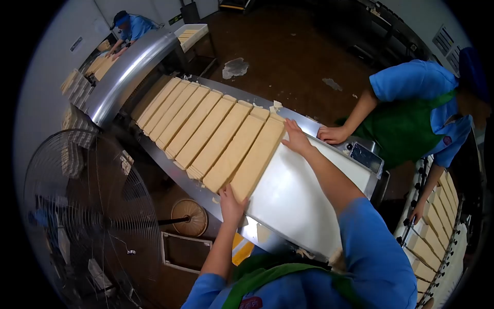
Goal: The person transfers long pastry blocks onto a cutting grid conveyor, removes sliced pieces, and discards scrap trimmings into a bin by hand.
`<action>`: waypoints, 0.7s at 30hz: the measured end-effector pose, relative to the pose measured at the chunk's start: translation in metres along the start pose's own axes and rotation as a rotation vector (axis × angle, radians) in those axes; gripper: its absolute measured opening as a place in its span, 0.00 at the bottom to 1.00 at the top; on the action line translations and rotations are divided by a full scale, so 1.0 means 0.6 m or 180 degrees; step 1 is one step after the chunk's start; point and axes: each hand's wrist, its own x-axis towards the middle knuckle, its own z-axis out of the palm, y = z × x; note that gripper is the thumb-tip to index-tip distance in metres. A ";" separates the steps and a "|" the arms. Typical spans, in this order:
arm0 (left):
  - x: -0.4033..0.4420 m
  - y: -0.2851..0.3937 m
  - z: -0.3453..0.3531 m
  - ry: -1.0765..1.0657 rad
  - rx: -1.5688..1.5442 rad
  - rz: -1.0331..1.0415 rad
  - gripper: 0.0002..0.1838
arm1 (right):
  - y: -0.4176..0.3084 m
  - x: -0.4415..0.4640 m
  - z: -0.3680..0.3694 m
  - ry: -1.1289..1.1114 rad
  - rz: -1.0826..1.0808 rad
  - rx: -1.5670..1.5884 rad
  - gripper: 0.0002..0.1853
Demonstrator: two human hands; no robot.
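Note:
Several long, pale-yellow slabs, seemingly made of layered sheets, lie side by side across a conveyor. The nearest slab (261,157) is held between my two hands, one at each end. At its near-left end, my left hand (231,207) is closed around the corner. My right hand (297,138) presses against the far-right end with its fingers bent over the edge. Part of each hand's grip is hidden by the slab. Just beyond it, a neighbouring slab (234,152) lies close alongside. The white belt (303,193) shows on my side of the held slab.
A co-worker's hand (333,135) rests on the conveyor's right edge by a control screen (366,156). Another person (135,28) works beyond the metal hood (135,72). A large fan (103,221) stands left. More slabs (435,226) lie in a rack at right.

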 end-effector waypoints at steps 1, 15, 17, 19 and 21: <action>0.001 -0.002 0.003 0.0056 0.0132 0.0152 0.47 | 0.000 0.036 0.016 0.0012 0.0003 -0.0001 0.39; -0.031 0.051 -0.005 -0.1401 0.0574 0.1371 0.45 | 0.168 -0.345 -0.003 0.1490 0.2022 0.2592 0.12; -0.037 0.072 -0.010 -0.1684 0.0702 0.1702 0.46 | 0.177 -0.493 -0.011 0.1548 0.2455 0.3748 0.11; -0.041 0.079 -0.005 -0.1951 0.0866 0.2006 0.48 | 0.160 -0.585 -0.044 0.1583 0.2892 0.4038 0.12; -0.048 0.073 0.002 -0.1584 0.0986 0.1824 0.54 | 0.095 -0.622 -0.087 0.2310 0.2445 0.0070 0.17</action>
